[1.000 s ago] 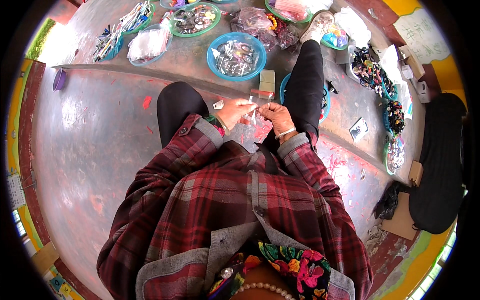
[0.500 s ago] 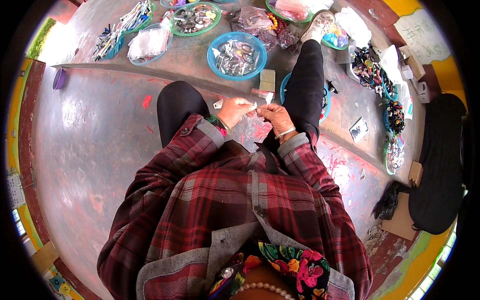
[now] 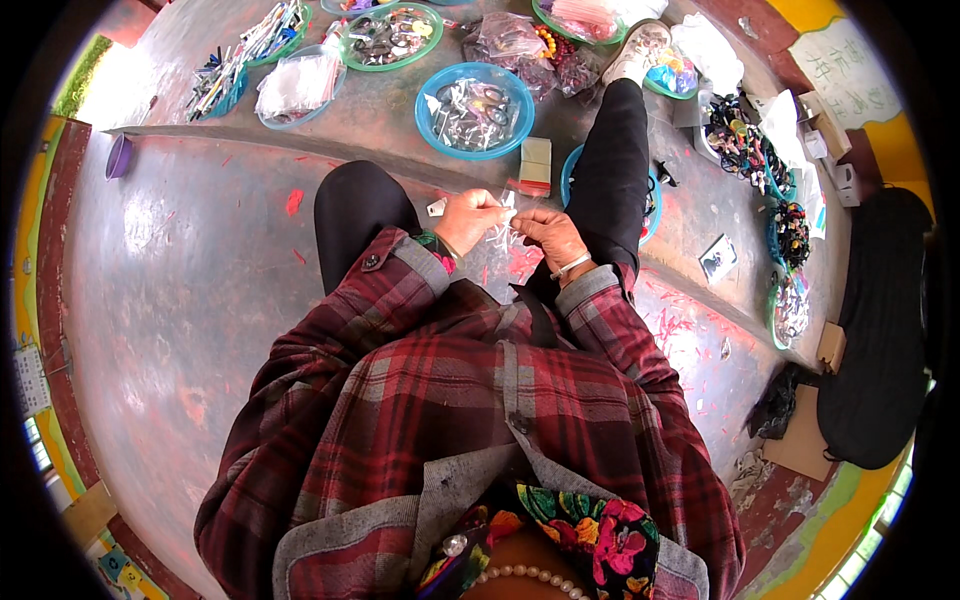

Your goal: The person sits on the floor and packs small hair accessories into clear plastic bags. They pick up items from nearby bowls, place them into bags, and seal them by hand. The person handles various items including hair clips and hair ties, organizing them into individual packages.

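My left hand (image 3: 470,218) and my right hand (image 3: 548,236) meet above my lap, fingertips pinched together on a small clear plastic packet (image 3: 507,222) with something pale inside. Both hands grip the packet from opposite sides. My black-trousered knees flank the hands, the right leg stretching toward a blue bowl (image 3: 475,97) of small packaged metal items just ahead. A small stack of tan and red cards (image 3: 535,165) lies on the floor between that bowl and my hands.
Several bowls and trays of small trinkets ring the concrete floor: a green one (image 3: 390,35) at the top, a blue tray (image 3: 292,88) with clear bags, beads and hair ornaments (image 3: 738,140) at right. A purple cup (image 3: 117,158) sits far left. A black bag (image 3: 880,330) lies at right.
The hands stay together over the lap; the fingers have shifted slightly on the small packet. Nothing else has moved.
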{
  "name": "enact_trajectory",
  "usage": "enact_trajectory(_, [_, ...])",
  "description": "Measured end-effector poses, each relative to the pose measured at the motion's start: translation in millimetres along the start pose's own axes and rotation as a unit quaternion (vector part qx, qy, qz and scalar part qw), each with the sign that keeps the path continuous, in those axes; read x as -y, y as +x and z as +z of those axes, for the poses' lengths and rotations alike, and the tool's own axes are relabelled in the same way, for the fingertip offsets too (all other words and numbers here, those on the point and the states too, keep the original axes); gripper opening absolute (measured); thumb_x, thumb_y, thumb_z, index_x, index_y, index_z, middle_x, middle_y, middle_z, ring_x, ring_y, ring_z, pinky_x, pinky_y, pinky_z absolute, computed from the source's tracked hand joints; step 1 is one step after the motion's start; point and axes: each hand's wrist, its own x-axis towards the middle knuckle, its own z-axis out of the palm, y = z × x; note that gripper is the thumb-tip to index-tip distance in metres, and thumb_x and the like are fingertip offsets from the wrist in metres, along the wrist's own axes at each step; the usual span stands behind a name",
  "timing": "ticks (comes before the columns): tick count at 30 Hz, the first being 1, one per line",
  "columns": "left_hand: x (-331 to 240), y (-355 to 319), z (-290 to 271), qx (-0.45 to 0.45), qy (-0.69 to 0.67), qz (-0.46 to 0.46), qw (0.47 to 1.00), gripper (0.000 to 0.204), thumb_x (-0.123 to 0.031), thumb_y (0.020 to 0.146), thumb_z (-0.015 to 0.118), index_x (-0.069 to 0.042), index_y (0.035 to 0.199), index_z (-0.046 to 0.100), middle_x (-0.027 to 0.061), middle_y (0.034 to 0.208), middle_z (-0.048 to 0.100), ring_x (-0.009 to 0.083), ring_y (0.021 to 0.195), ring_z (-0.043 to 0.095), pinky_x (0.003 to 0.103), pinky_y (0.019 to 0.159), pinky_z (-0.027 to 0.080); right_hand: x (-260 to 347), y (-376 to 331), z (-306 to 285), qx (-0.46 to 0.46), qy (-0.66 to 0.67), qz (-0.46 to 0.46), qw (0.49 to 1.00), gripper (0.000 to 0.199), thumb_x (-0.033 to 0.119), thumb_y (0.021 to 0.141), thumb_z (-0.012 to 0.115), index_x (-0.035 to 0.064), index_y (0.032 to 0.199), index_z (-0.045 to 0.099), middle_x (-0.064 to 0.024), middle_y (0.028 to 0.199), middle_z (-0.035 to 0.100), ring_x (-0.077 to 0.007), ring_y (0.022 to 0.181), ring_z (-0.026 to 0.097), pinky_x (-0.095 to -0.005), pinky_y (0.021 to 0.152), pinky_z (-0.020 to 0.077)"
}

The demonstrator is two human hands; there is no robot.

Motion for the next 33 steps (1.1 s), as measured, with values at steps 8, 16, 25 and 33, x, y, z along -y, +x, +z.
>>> enact_trajectory(8, [1, -1, 5, -0.005, -0.036, -0.018, 0.999, 0.017, -0.017, 0.074, 0.066, -0.003, 0.073, 0.056, 0.0000, 0.062, 0.054, 0.0041, 0.050, 0.043, 0.019, 0.043, 0.034, -10, 6, -5, -0.049, -0.033, -0.072, 0.996, 0.010, 0.011, 0.072, 0.066, 0.0023, 0.071, 0.062, 0.0003, 0.069, 0.060, -0.0071, 0.059, 0.050, -0.0221, 0.054, 0.0378])
enact_trajectory(16, [4, -11, 8, 0.008, 0.156, 0.010, 0.988, 0.024, -0.022, 0.081, 0.058, -0.003, 0.095, 0.055, -0.0010, 0.078, 0.058, 0.0069, 0.062, 0.051, 0.020, 0.049, 0.042, -2, 1, 10, -0.230, -0.382, -0.172, 0.878, 0.017, 0.015, 0.063, 0.067, 0.0017, 0.064, 0.056, -0.0110, 0.062, 0.056, -0.0212, 0.057, 0.054, -0.0323, 0.051, 0.0421])
enact_trajectory(25, [-1, -14, 18, 0.105, -0.064, -0.099, 0.988, 0.030, -0.030, 0.088, 0.044, -0.006, 0.104, 0.053, 0.0005, 0.092, 0.057, 0.0085, 0.078, 0.053, 0.022, 0.053, 0.043, -3, -3, 21, -0.176, -0.483, -0.281, 0.810, 0.019, 0.016, 0.063, 0.067, 0.0030, 0.071, 0.056, -0.0104, 0.066, 0.055, -0.0262, 0.060, 0.055, -0.0344, 0.054, 0.0435])
enact_trajectory(33, [8, -3, 6, 0.054, -0.038, -0.138, 0.988, 0.027, -0.024, 0.089, 0.040, -0.007, 0.106, 0.052, 0.0006, 0.093, 0.059, 0.0093, 0.081, 0.055, 0.020, 0.046, 0.041, 2, -7, 21, -0.124, -0.420, -0.252, 0.863, 0.016, 0.011, 0.066, 0.062, 0.0079, 0.082, 0.060, -0.0093, 0.082, 0.059, -0.0241, 0.069, 0.058, -0.0317, 0.058, 0.0469])
